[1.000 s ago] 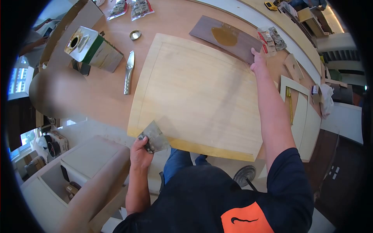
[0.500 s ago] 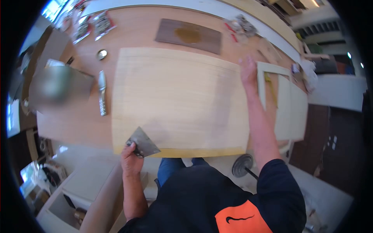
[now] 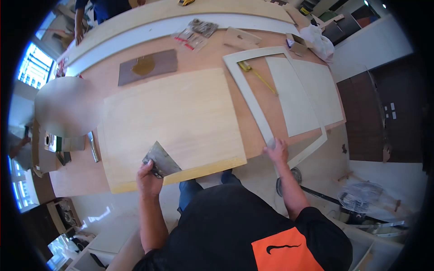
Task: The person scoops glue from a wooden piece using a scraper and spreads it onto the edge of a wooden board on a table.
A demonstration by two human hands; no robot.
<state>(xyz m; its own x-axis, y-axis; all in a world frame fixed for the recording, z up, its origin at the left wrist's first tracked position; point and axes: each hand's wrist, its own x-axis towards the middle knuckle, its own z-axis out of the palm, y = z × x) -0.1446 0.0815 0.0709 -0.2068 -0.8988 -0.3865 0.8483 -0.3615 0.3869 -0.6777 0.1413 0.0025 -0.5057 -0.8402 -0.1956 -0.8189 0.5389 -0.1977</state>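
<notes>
My left hand (image 3: 149,179) is closed on a thin metal putty scraper (image 3: 162,160), its blade over the near edge of a pale wooden panel (image 3: 176,113). A yellowish strip runs along that near edge. On the right, my right hand (image 3: 277,152) is closed around the near part of the left side of a white frame (image 3: 248,92). A brown board (image 3: 126,76) with a puddle of amber glue-like paste (image 3: 143,66) lies behind the panel.
A yellow tape measure (image 3: 245,66) and white panels (image 3: 300,97) lie within the frame's outline. Bagged hardware (image 3: 199,31) sits at the back, a knife-like tool (image 3: 93,147) at left. Another person (image 3: 108,9) stands beyond the table; a fan (image 3: 360,197) is on the floor.
The view has swung to the right. My right hand has come from the frame's far corner to its near part, and the frame lies more angled to the panel. My left hand still holds the scraper.
</notes>
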